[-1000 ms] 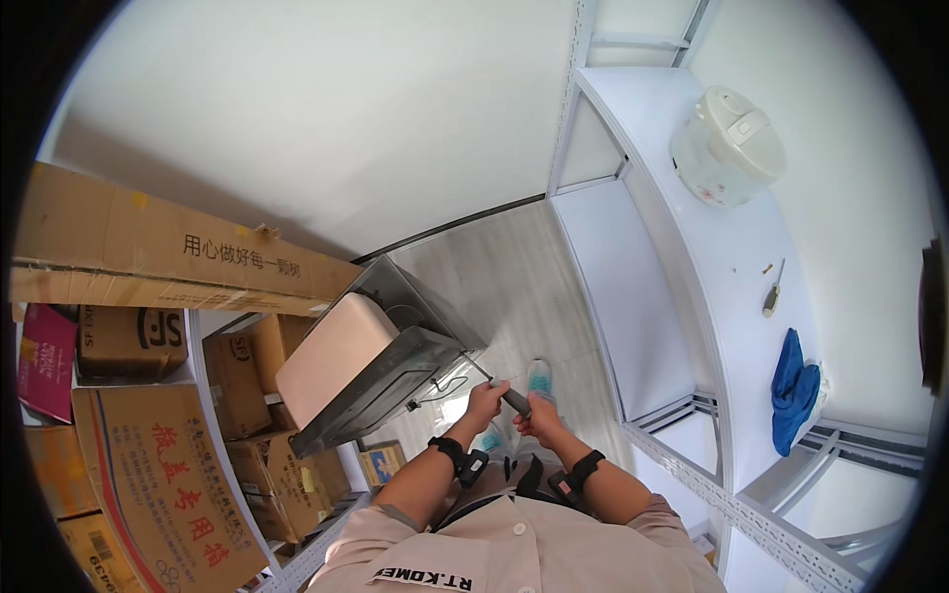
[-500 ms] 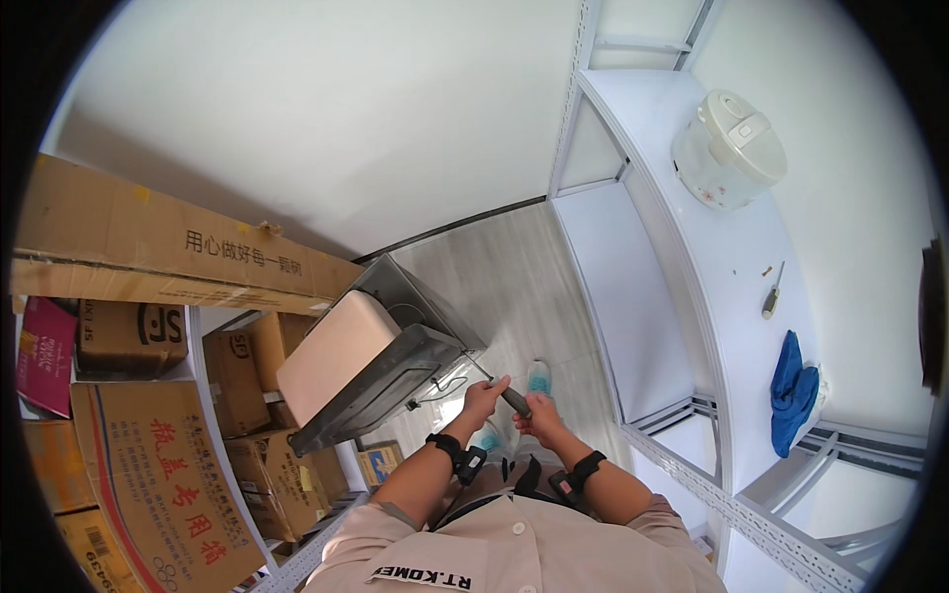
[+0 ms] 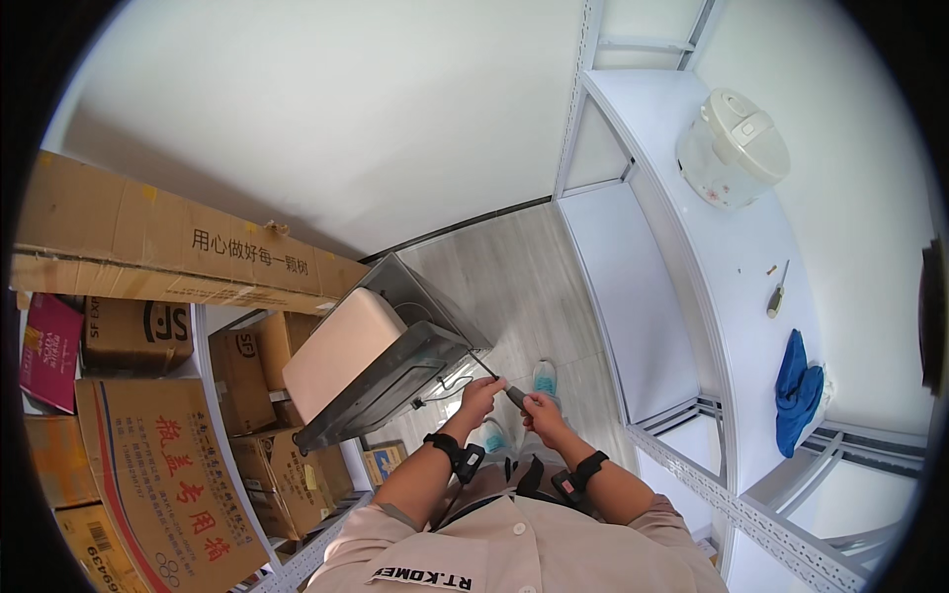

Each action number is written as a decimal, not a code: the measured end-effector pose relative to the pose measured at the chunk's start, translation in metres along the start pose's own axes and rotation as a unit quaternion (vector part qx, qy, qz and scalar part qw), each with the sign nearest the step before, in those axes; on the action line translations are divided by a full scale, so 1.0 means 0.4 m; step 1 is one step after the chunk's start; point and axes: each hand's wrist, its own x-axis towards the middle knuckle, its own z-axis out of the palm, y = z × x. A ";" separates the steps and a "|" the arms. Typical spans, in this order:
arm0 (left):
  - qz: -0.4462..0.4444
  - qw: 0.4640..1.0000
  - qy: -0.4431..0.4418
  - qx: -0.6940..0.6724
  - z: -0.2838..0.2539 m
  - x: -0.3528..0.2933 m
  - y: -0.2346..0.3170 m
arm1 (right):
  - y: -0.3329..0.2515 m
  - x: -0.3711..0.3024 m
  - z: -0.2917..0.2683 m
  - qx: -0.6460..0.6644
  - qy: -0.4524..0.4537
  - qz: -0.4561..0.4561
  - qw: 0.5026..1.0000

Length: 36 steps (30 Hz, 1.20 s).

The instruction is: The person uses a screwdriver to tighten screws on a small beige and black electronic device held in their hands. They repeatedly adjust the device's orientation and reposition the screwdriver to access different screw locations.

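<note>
My left hand (image 3: 480, 398) and my right hand (image 3: 544, 415) are both closed on one screwdriver (image 3: 515, 396) with a dark grey handle. The left fingers steady its front end, near the shaft; the right hand wraps the rear of the handle. From there the thin shaft points up and left to the corner of a dark metal appliance (image 3: 381, 381), which stands tilted in front of me. Whether the tip sits in a screw is too small to tell. A pale pink box-shaped thing (image 3: 343, 353) rests against the appliance. A dark cord (image 3: 442, 388) with a plug hangs beside it.
Cardboard boxes (image 3: 173, 484) fill the shelf at left, and a long carton (image 3: 188, 242) lies above them. On the white shelf (image 3: 682, 128) at right are a rice cooker (image 3: 733, 150), a second screwdriver (image 3: 777, 298), small loose metal parts and a blue cloth (image 3: 797, 395).
My right hand has turned on the screwdriver handle, its fingers now curled tighter round the rear end. The left hand and the appliance stay nearly in place; the view has shifted slightly.
</note>
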 end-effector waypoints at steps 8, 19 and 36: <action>0.022 0.999 0.001 0.041 0.011 0.008 -0.019 | 0.015 0.003 -0.018 0.005 -0.003 -0.016 1.000; 0.006 1.000 0.021 -0.010 0.004 -0.010 0.011 | 0.013 0.002 -0.005 0.013 -0.018 -0.028 0.999; 0.056 0.972 0.107 -0.204 -0.025 0.077 0.062 | -0.017 0.008 -0.022 0.031 -0.061 0.040 0.997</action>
